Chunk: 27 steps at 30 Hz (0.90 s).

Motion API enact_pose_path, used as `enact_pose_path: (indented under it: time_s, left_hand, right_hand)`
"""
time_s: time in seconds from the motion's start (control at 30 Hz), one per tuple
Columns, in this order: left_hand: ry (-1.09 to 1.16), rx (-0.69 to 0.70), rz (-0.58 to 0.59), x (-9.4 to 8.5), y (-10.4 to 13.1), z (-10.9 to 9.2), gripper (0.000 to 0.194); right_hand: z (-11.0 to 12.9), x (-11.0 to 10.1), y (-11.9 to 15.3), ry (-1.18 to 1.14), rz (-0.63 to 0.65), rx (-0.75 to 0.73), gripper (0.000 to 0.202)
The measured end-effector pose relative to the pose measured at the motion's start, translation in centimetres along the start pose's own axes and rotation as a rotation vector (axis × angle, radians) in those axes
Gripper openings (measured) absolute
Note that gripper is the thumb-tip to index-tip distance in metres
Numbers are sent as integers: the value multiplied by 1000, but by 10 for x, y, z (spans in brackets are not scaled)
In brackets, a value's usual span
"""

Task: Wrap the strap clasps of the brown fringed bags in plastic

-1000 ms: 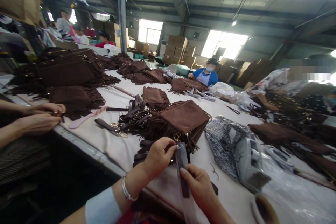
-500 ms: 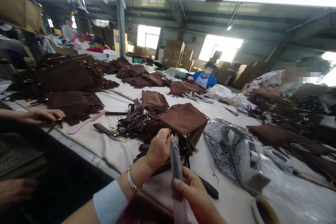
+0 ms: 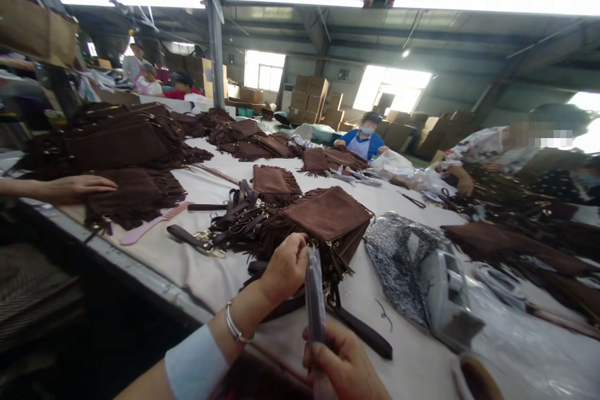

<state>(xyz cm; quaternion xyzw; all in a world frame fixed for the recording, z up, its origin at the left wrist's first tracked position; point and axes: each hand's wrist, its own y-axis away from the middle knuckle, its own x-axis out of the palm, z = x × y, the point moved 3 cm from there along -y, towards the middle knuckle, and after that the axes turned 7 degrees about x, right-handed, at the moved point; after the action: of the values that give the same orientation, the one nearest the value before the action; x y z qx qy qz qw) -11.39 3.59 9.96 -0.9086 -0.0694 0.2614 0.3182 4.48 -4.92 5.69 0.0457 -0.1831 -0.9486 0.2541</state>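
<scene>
My left hand [image 3: 285, 264] pinches the upper end of a dark strap in a clear plastic sleeve [image 3: 315, 300], where a bit of metal hardware shows. Lower down the same sleeved strap, my right hand [image 3: 344, 356] is closed around it with the thumb on top. The strap hangs almost upright between the two hands, above the near table edge. Just beyond my left hand lies a stack of brown fringed pouches [image 3: 328, 215] with gold-coloured fittings. A pile of dark wrist straps with metal clasps [image 3: 239, 215] sits to its left. One loose dark strap [image 3: 360, 330] lies right of my hands.
A pink comb [image 3: 154, 223] lies left, near a co-worker's hand [image 3: 84, 187] on a fringed pouch. A large pouch heap [image 3: 117, 137] stands behind. At right are a tape dispenser [image 3: 452, 300], a black-and-white patterned piece [image 3: 398, 256] and clear plastic [image 3: 534, 337]. Other people work around the table.
My right hand has slid a little down the sleeved strap, while my left hand stays nearly in place. At left, the co-worker's hand has moved onto the pouch and lies flatter.
</scene>
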Motion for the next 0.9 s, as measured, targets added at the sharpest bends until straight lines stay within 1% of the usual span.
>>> enact_pose_path:
  time_s: [0.17, 0.23, 0.4, 0.5, 0.6, 0.7, 0.73, 0.77, 0.8, 0.9]
  left_hand:
    - [-36, 66, 90, -3, -6, 0, 9]
    - [-47, 73, 93, -4, -8, 1, 10]
    - [-56, 6, 14, -2, -13, 4, 11]
    - [-71, -45, -58, -2, -16, 4, 10]
    - [-20, -102, -144, -2, -14, 5, 7]
    - [87, -229, -260, -4, 0, 7, 13]
    - [155, -301, -281, -3, 8, 7, 17]
    - [253, -388, -270, -1, 17, 8, 21]
    - [381, -487, -228, 3, 26, 7, 25]
    - [819, -770, -2, 18, 47, -4, 40]
  right_hand:
    - [-4, -4, 0, -56, -46, 69, 34]
    - [-1, -5, 1, -49, -69, 61, 36]
    - [10, -3, 0, -74, -87, 3, 34]
    - [8, 0, -4, -88, -77, 22, 31]
    - [0, 2, -8, -70, -57, 40, 29]
    - [-5, 2, -10, -66, -24, 34, 27]
    - [-6, 2, -9, -67, -13, 29, 27]
    - [-5, 2, -9, -71, -4, 25, 28]
    - [-4, 3, -9, -79, 3, 22, 28]
    - [-2, 6, -9, -125, 25, 27, 31]
